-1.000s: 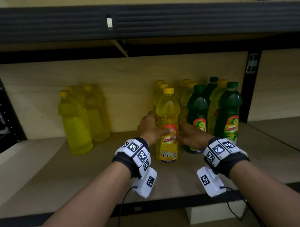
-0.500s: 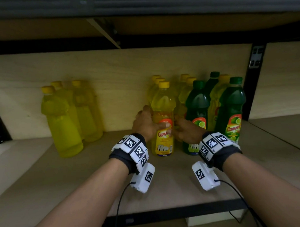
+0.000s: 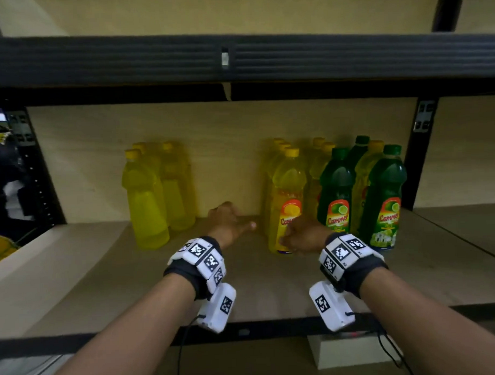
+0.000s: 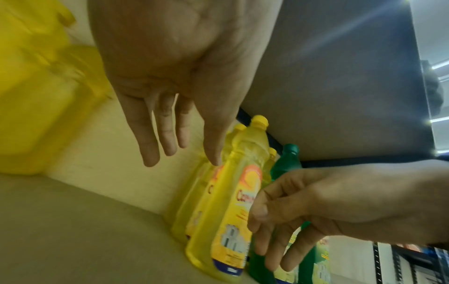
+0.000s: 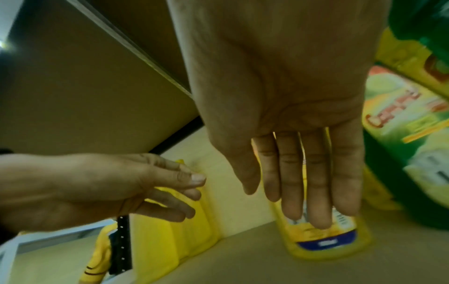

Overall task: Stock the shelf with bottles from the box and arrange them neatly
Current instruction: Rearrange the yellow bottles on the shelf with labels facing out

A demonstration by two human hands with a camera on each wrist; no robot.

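Observation:
A yellow labelled bottle (image 3: 287, 202) stands upright on the wooden shelf (image 3: 103, 276), at the front of a row of yellow bottles and beside the green ones (image 3: 336, 195). My left hand (image 3: 230, 221) hovers to its left with fingers straight (image 4: 150, 146), apart from the bottle (image 4: 233, 201) and holding nothing. My right hand (image 3: 298, 237) sits low at the bottle's front right, fingers extended (image 5: 303, 192) above the base (image 5: 328, 244). Whether it touches the bottle, I cannot tell.
Three plain yellow bottles (image 3: 146, 202) stand at the back left, with bare board between them and the right cluster. More green and yellow bottles (image 3: 384, 199) fill the right end by a black upright (image 3: 416, 153). The upper shelf edge (image 3: 236, 58) hangs overhead.
Both hands have let go of the yellow labelled bottle, which now stands by itself. My left hand has drawn away to the left and my right hand has slid down and opened.

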